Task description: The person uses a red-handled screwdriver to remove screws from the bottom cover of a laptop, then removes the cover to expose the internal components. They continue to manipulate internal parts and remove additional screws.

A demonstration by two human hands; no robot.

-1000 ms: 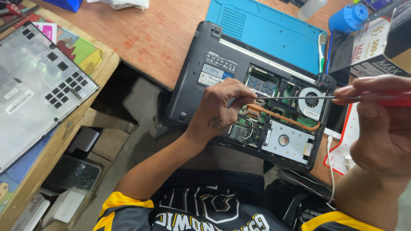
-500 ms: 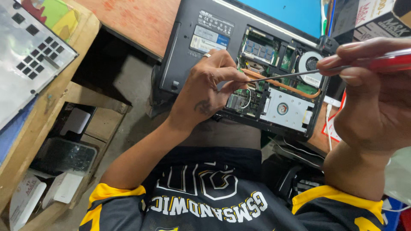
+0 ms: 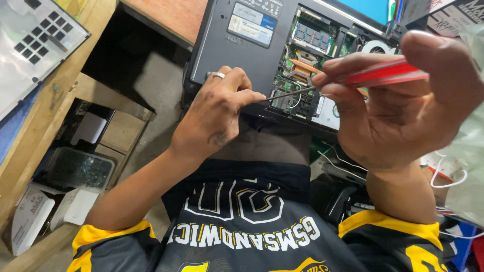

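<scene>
An opened dark grey laptop (image 3: 237, 50) lies bottom-up on the wooden desk, its circuit board, memory sticks, copper heat pipe and fan exposed. My right hand (image 3: 403, 106) grips a red-handled screwdriver (image 3: 383, 74), its thin metal shaft pointing left over the board. My left hand (image 3: 217, 113), with a ring on one finger, pinches the screwdriver's tip between thumb and forefinger at the laptop's near edge. Whether a screw sits at the tip is hidden by the fingers.
A removed silver laptop cover (image 3: 35, 45) lies on a wooden side table at the left. Below it, open wooden shelves (image 3: 75, 151) hold boxes and a clear container. White cables (image 3: 448, 176) hang at the right. A blue mat (image 3: 363, 7) lies behind the laptop.
The camera has tilted down and closer. My left hand slid along the shaft toward the laptop's near edge and now pinches the tip. My right hand keeps its hold on the screwdriver.
</scene>
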